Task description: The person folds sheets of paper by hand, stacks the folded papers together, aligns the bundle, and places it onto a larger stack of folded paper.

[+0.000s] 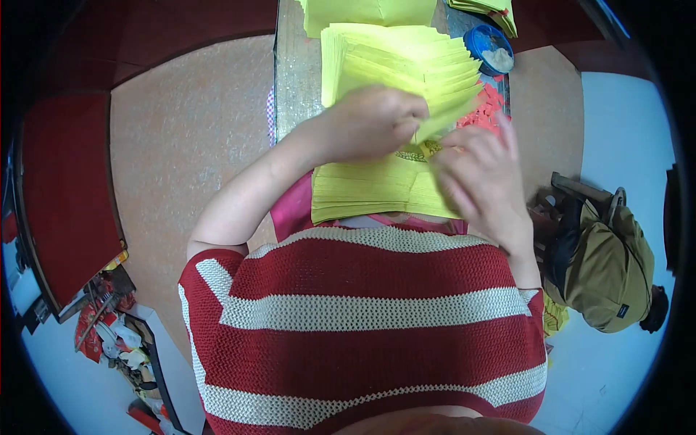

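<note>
My left hand [377, 122] is closed, with thumb and fingers pinched at a yellow paper sheet [448, 116] above the stacks. Just right of it, my right hand [482, 170] is curled with one finger raised and somewhat blurred by motion. Whatever its fingertips hold is hidden. Under both hands lies a near stack of yellow paper [370, 190], with a dark printed pattern [413, 154] showing between them. Beyond is a fanned stack of yellow paper [384, 54]. Small red paper pieces [489, 107] lie scattered beside my right hand.
A blue round tub [489, 49] with whitish stuff inside stands at the table's right edge. More yellow paper [377, 11] lies at the far end of the narrow table [296, 80]. An olive backpack [609, 272] is at the right, and a red cabinet [69, 196] at the left.
</note>
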`<act>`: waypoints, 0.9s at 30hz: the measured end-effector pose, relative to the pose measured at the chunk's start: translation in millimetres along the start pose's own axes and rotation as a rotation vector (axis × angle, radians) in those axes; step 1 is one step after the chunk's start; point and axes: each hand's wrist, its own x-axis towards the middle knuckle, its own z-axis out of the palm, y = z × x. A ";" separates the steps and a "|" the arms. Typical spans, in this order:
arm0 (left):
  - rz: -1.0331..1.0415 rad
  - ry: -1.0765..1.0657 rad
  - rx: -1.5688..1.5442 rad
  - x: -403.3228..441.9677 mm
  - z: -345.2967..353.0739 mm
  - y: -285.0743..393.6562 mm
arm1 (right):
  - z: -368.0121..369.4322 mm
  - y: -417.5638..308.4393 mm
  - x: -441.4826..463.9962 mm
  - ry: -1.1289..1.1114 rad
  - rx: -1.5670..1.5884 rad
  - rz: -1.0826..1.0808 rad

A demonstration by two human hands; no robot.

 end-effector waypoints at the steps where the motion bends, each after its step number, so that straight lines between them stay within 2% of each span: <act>1: -0.022 0.134 0.029 1.7 -3.6 2.7 | 6.0 -0.3 -5.4 -0.129 0.073 -0.006; 2: -0.018 0.131 0.031 2.6 -7.1 7.0 | 9.5 3.1 -7.2 -0.125 0.071 -0.003; 4: 0.075 0.384 0.052 -1.5 -15.2 19.8 | 15.7 15.5 -4.2 -0.112 0.167 0.003; 6: 0.011 0.305 -0.014 -10.5 -19.6 29.9 | 20.3 23.0 2.9 -0.087 0.161 0.056; 8: 0.017 0.049 0.038 -14.5 -13.6 27.9 | 25.7 27.4 11.2 0.040 0.235 0.152; 9: -0.015 -0.080 0.129 -17.0 -8.8 25.2 | 27.8 27.8 12.9 0.069 0.221 0.123; 13: -0.109 -0.129 0.146 -12.4 12.8 2.7 | 29.3 18.7 2.0 0.044 0.160 0.039; 16: -0.160 -0.134 -0.033 -12.1 10.3 -1.3 | 21.5 17.4 -1.9 -0.053 0.191 0.098; 19: -0.091 -0.112 -0.051 -12.2 12.7 0.7 | 22.6 21.4 6.9 0.105 0.162 0.085; 23: -0.044 -0.132 -0.006 -6.4 10.8 6.3 | 27.7 27.6 14.7 0.135 0.262 0.093; 25: -0.023 -0.110 -0.039 -4.8 11.6 1.7 | 16.3 24.7 7.4 0.195 0.075 0.048; 27: 0.017 -0.052 -0.030 -2.3 12.0 -4.2 | 3.5 12.1 2.5 0.133 0.016 0.013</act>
